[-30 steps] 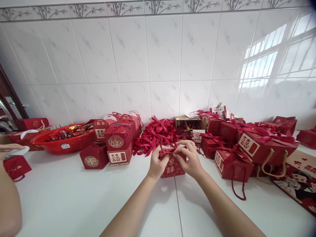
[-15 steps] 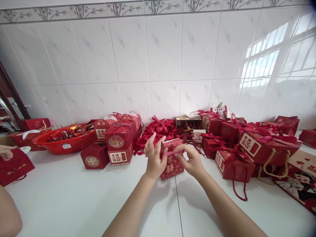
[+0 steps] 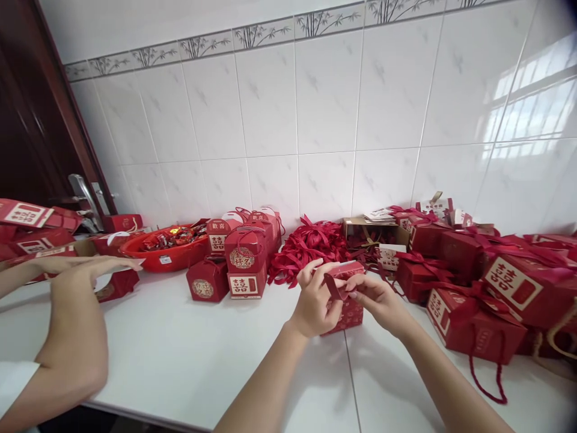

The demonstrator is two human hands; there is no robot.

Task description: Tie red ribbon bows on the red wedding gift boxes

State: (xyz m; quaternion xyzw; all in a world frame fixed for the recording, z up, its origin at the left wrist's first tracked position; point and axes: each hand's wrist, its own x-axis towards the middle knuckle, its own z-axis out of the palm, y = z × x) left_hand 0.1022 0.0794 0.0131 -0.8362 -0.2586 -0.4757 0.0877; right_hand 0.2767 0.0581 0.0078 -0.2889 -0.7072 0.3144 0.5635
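A red patterned gift box [image 3: 350, 316] stands on the white table in front of me, partly covered by my hands. A dark red ribbon [image 3: 332, 287] loops over its upper part. My left hand [image 3: 315, 300] is closed on the ribbon from the left, its thumb low and its fingers curled above. On the other side, my right hand [image 3: 381, 300] pinches the ribbon between thumb and fingertips. Just behind the box lies a heap of loose red ribbons [image 3: 311, 245].
Stacked red boxes [image 3: 246, 258] and a red basin [image 3: 175, 258] of wrapped sweets stand left. Ribboned boxes [image 3: 478, 325] crowd the right side. A co-worker's arm [image 3: 79, 319] reaches across at far left, near another red box [image 3: 124, 282]. An open carton [image 3: 378, 231] sits by the wall.
My view has swung left, showing the door and more of the co-worker's arms. My hands remain at the box; the ribbon loop between them has turned and the fingers have shifted slightly.
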